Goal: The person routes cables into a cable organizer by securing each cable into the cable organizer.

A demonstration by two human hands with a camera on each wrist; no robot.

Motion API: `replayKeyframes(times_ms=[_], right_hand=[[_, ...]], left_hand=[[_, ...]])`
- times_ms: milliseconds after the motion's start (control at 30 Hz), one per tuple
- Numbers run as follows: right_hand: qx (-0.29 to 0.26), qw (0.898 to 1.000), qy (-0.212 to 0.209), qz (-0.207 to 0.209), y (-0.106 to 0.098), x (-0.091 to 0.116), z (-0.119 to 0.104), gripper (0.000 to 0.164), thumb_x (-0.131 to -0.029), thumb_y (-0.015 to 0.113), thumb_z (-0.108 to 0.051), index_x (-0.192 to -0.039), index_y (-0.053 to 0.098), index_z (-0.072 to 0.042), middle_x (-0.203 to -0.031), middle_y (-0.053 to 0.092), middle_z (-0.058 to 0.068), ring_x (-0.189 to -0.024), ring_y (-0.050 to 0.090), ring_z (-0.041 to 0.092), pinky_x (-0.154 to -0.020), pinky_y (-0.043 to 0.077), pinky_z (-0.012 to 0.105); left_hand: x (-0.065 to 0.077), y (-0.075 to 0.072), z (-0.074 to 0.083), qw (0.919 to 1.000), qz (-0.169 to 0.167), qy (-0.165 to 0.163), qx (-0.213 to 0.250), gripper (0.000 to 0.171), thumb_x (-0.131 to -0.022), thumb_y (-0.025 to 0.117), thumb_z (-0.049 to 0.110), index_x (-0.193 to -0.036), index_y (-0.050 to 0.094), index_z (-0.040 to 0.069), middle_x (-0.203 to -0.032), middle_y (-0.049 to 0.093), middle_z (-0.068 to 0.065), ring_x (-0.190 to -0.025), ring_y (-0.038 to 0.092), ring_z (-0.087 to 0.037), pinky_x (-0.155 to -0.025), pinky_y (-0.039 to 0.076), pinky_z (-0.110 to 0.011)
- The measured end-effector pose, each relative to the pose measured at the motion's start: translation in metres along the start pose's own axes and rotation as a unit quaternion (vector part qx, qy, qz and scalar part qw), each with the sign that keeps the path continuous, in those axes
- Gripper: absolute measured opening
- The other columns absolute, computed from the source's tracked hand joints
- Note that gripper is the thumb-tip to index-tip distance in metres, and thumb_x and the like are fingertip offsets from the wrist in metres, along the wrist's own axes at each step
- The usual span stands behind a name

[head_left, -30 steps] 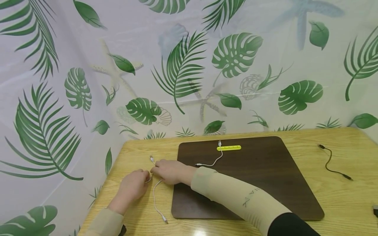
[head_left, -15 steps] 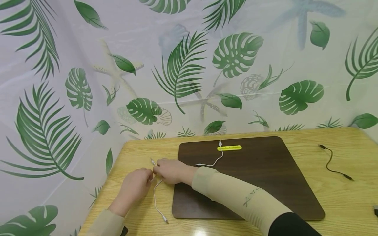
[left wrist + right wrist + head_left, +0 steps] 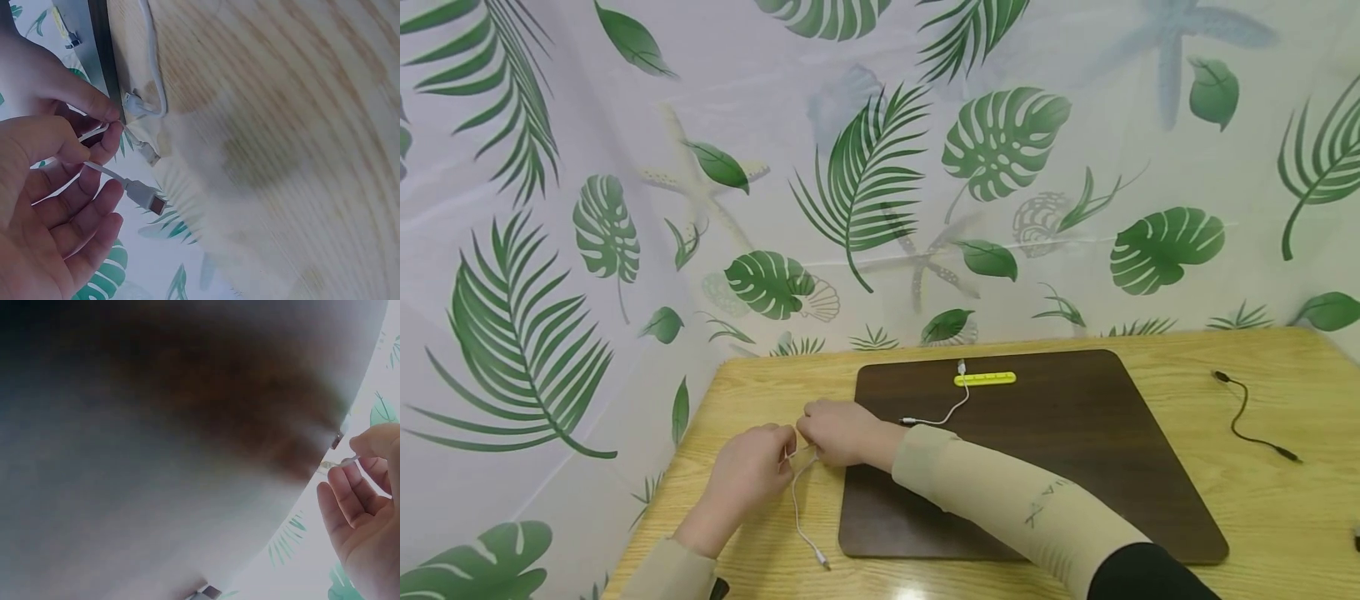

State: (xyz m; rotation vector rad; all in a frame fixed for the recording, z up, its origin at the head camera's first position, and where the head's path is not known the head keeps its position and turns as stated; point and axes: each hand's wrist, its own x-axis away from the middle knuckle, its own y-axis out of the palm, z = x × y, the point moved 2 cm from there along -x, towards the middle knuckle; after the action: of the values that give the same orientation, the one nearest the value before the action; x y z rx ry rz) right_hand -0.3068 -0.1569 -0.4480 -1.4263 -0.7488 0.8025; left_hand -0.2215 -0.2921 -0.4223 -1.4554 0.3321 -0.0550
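Note:
My left hand [image 3: 752, 467], at the table's left, pinches a short white USB cable between thumb and index finger; its USB plug [image 3: 147, 197] sticks out past the fingers in the left wrist view. Right beside it, my right hand [image 3: 842, 429] pinches a thin white cord near a second plug [image 3: 149, 153]. Whether both plugs belong to one cable is hidden by the fingers. Another white cable [image 3: 800, 521] lies on the wood below the hands, its upper end [image 3: 134, 103] visible in the left wrist view.
A dark brown board [image 3: 1037, 467] lies right of the hands, under my right forearm. On it are a yellow slotted cable holder [image 3: 996, 378] and a white cable [image 3: 955, 408] crossing it. A black cable [image 3: 1240, 417] lies at the table's right. A leaf-patterned cloth [image 3: 880, 208] hangs behind.
Both hands have shifted slightly right. The plug that stuck out beyond my right fingertips has dropped out of sight in the head view.

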Motion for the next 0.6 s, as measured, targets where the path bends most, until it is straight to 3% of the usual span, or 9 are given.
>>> replayKeyframes(times_ms=[333, 600], right_hand=[[0.002, 1.0, -0.004, 0.03, -0.009, 0.004, 0.009, 0.011, -0.092, 0.07, -0.01, -0.089, 0.065, -0.019, -0.092, 0.06, -0.002, -0.077, 0.052, 0.011, -0.062, 0.043, 0.023], [0.0, 0.999, -0.012, 0.041, -0.017, 0.012, 0.017, 0.008, -0.093, 0.069, -0.009, -0.091, 0.066, -0.017, -0.089, 0.06, -0.002, -0.075, 0.05, 0.011, -0.064, 0.042, 0.022]], left_hand=[[0.002, -0.008, 0.008, 0.9997, 0.016, 0.018, -0.007, 0.019, -0.073, 0.072, -0.003, -0.08, 0.065, 0.013, -0.071, 0.061, 0.003, -0.062, 0.049, -0.011, -0.056, 0.042, -0.027], [0.003, -0.008, 0.01, 0.9991, 0.022, 0.028, -0.021, 0.022, -0.074, 0.076, -0.002, -0.08, 0.063, 0.014, -0.07, 0.057, 0.006, -0.06, 0.046, -0.009, -0.055, 0.04, -0.025]])
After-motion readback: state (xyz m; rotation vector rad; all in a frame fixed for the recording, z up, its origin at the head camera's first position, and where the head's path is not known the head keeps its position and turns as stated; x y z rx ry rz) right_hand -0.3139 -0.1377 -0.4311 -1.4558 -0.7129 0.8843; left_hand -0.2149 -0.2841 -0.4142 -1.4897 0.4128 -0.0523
